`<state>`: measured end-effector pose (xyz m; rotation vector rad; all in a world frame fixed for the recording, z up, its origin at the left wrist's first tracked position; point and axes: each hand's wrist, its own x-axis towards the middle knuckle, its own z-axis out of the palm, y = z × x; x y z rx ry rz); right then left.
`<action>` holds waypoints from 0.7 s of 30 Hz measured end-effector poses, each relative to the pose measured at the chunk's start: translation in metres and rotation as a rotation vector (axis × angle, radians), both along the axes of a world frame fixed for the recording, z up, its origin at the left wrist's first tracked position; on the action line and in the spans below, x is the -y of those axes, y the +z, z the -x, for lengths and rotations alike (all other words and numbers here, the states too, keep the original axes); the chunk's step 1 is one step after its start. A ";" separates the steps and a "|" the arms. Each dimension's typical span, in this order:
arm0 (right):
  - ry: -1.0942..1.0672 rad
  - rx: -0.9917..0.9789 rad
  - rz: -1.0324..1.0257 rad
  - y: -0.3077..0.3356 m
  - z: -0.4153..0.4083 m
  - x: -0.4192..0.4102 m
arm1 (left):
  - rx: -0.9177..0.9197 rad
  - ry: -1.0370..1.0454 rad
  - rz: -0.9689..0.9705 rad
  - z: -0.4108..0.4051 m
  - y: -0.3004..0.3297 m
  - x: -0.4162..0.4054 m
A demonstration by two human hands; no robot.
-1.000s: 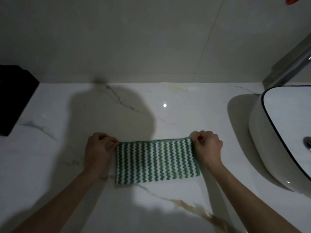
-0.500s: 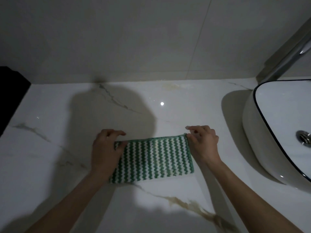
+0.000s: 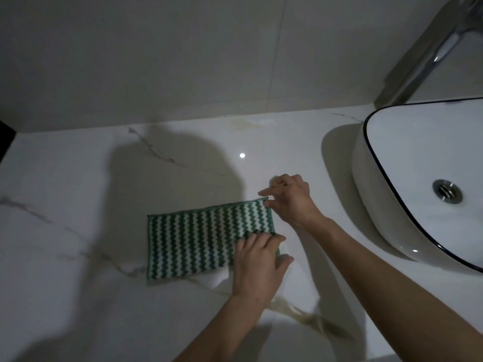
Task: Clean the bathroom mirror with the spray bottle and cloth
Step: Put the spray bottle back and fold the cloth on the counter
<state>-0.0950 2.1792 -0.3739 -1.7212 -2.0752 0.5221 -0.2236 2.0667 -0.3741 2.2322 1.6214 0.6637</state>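
Observation:
A green-and-white zigzag cloth [image 3: 198, 241] lies flat on the white marble counter [image 3: 78, 205], folded into a rectangle. My left hand [image 3: 257, 265] has crossed over to the cloth's near right corner, with the fingers on top and the thumb at the edge, pinching it. My right hand [image 3: 290, 202] pinches the far right corner between thumb and fingers, the index finger sticking out to the left. Neither the spray bottle nor the mirror is in view.
A white basin with a dark rim [image 3: 379, 163] stands on the counter at the right, with a metal drain [image 3: 447, 191] inside. A chrome tap [image 3: 428, 56] rises behind it. A tiled wall [image 3: 183, 61] backs the counter. A dark object shows at the far left edge [image 3: 5, 137].
My left hand let go of the cloth's left end and moved across to its near right corner. My right hand stayed at the far right corner. The view shifted left, so the basin shows more.

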 end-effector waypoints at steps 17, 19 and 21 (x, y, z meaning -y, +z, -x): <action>0.071 -0.252 0.282 0.023 -0.001 0.001 | 0.193 0.102 -0.196 0.009 -0.013 0.007; 0.078 -0.356 0.323 0.026 0.002 -0.001 | 0.232 0.125 -0.152 0.011 -0.009 0.011; 0.117 -0.444 0.362 0.027 0.004 -0.005 | 0.283 0.145 -0.100 0.014 -0.006 0.015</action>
